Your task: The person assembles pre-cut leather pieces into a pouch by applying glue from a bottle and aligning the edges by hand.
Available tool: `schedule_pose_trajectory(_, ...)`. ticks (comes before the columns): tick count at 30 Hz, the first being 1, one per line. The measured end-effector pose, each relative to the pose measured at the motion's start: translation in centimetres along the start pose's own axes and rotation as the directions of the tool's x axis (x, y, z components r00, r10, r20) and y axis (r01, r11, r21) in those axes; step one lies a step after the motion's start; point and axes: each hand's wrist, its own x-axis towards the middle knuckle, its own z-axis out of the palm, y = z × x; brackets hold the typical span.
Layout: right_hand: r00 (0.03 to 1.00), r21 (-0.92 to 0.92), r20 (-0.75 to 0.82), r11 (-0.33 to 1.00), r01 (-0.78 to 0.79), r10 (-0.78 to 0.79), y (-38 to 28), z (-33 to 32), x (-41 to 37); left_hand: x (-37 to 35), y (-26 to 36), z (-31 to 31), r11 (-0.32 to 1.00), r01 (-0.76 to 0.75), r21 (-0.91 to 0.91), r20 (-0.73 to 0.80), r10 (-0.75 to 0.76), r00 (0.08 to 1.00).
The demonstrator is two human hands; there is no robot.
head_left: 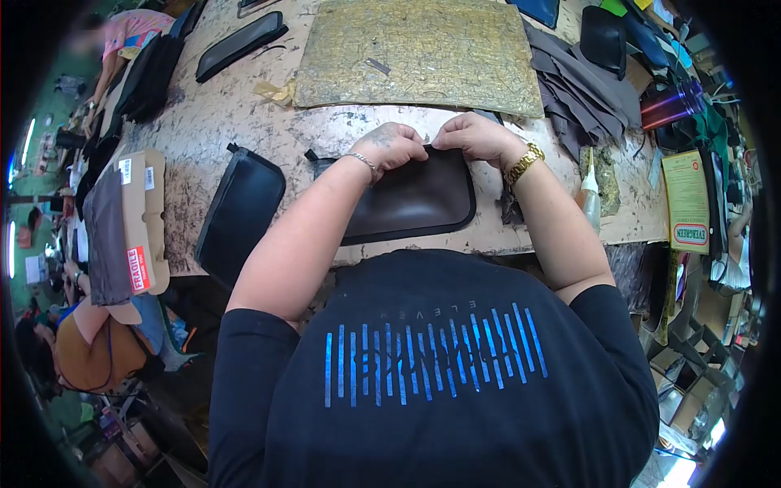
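1. Pouch of dark brown leather-like material (415, 199), rectangular with rounded corners and black edging, lies at the centre of the frame on the pale, black-scuffed tabletop (228, 110), just in front of your chest.
2. Your left hand (392, 149), wearing a silver-coloured bracelet (364, 163), is closed in a pinch on the pouch's upper edge.
3. Your right hand (470, 137), with a gold-coloured wristband (525, 163), pinches that same edge just beside the left; any small part between the fingertips is too tiny to make out.
4. By the look of it, the step in hand is fine two-handed work on that edge.
5. Any next move seems to call for a light, even pinch, one hand steadying the edge so it doesn't buckle.
6. Around you, a flat black pouch (240, 215) lies left of centre, a worn yellow-brown rectangular board (423, 57) fills the top centre beyond your hands, and a translucent bottle with a pointed nozzle (590, 199) stands right of your right forearm.
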Motion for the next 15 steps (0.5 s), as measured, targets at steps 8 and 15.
schedule_pose_trajectory(8, 0.993, 0.086, 0.089, 0.993, -0.083, 0.076, -0.2, -0.8, 0.2, -1.6, 0.9, -1.5, 0.997, 0.019, -0.070, 0.116, -0.010, 0.993)
schedule_pose_trajectory(15, 0.893, -0.408, -0.039, 0.822, 0.396, -0.449, 0.4, 0.5, 0.0, -2.8, -1.0, -5.1, 0.801, -0.198, 0.565, 0.092, 0.177, 0.980)
